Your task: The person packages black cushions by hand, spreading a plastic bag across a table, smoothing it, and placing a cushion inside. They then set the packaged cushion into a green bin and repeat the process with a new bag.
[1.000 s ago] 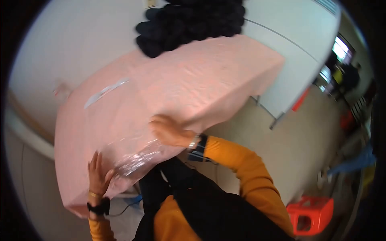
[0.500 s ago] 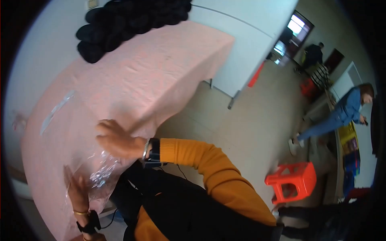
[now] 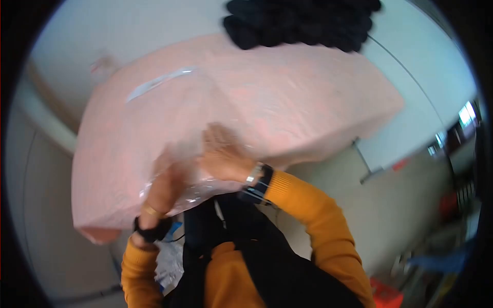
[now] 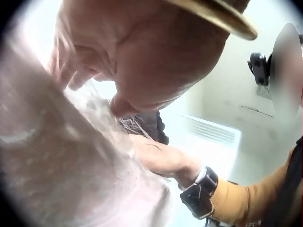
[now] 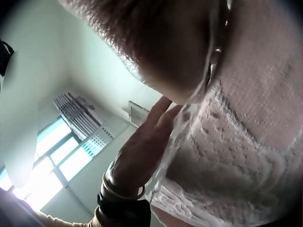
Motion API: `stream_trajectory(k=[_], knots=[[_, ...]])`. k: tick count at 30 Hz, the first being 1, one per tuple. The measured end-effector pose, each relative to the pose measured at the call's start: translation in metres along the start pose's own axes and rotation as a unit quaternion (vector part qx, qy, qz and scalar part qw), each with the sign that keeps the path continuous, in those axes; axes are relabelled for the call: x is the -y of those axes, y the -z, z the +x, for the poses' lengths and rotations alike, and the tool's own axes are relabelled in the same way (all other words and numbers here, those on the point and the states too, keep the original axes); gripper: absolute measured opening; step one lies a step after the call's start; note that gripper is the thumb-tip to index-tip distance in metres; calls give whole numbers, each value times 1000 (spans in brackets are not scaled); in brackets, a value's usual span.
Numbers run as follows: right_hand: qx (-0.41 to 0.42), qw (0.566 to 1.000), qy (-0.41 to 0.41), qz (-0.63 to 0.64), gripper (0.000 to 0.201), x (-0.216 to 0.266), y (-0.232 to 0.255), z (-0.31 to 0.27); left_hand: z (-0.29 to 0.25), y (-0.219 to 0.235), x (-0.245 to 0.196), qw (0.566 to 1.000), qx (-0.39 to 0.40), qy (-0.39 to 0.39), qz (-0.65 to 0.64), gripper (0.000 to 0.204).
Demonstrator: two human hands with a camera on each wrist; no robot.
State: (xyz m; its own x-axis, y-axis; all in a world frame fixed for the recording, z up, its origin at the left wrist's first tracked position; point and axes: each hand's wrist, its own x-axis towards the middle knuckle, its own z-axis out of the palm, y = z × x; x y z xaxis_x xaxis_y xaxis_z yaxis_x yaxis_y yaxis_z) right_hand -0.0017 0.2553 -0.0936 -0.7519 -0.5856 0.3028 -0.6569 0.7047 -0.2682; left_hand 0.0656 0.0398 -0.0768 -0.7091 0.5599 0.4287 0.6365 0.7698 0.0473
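Observation:
A clear plastic bag or sheet [image 3: 197, 193] lies on the pink tablecloth [image 3: 308, 102], crinkled and shiny at the table's near edge. In the head view my left hand [image 3: 169, 179], blurred, is over its near part. Close by on the right, my right hand [image 3: 226, 154] lies on the plastic with its fingers pointing away from me. The left wrist view shows the left fingers [image 4: 78, 78] reaching down onto the film, the thumb held apart. In the right wrist view a fold of plastic [image 5: 177, 137] runs between the two hands.
A whitish strip [image 3: 162, 83] lies farther back on the table. Black, rounded soft items [image 3: 303, 23] are piled at the back against the wall. A white panel [image 3: 411, 77] stands beyond the table's right end, and a red stool [image 3: 385, 293] is on the floor at lower right.
My left hand has moved right and away from me, closer to the right hand. The right hand's fingers look straighter than half a second ago. The head view swung right and back.

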Motion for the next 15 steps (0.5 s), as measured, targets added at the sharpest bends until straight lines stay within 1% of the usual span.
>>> stream_trajectory(k=[1, 2, 3, 4, 5, 6, 7, 8, 10, 15], knots=[[22, 998, -40, 44, 66, 8, 18, 0, 10, -3, -17, 996, 3, 86, -14, 67], [62, 997, -32, 13, 71, 3, 20, 3, 14, -7, -19, 986, 3, 165, -35, 70], [100, 994, -30, -23, 76, -2, 21, 7, 6, -7, -7, 982, -2, 184, -28, 70], [107, 994, -15, -23, 76, -5, 23, 8, -5, -9, 7, 982, 17, 183, 38, 73], [95, 995, -22, -9, 76, -11, 23, 4, -15, -15, 18, 978, 39, 177, 100, 77], [73, 997, -29, 0, 76, -4, 28, -11, -27, -9, 12, 971, 54, 164, 164, 81], [57, 997, -42, 14, 76, -5, 30, -15, -27, -9, 12, 971, 52, 168, 162, 81], [60, 997, -38, 12, 76, -6, 29, -16, -26, -9, 12, 970, 56, 192, 140, 84], [32, 999, -25, 10, 76, -5, 25, -19, -27, -4, 12, 966, 62, 232, 99, 90], [-10, 1000, -6, 3, 75, 2, 25, -27, -25, 5, 9, 959, 75, 260, 78, 90]])
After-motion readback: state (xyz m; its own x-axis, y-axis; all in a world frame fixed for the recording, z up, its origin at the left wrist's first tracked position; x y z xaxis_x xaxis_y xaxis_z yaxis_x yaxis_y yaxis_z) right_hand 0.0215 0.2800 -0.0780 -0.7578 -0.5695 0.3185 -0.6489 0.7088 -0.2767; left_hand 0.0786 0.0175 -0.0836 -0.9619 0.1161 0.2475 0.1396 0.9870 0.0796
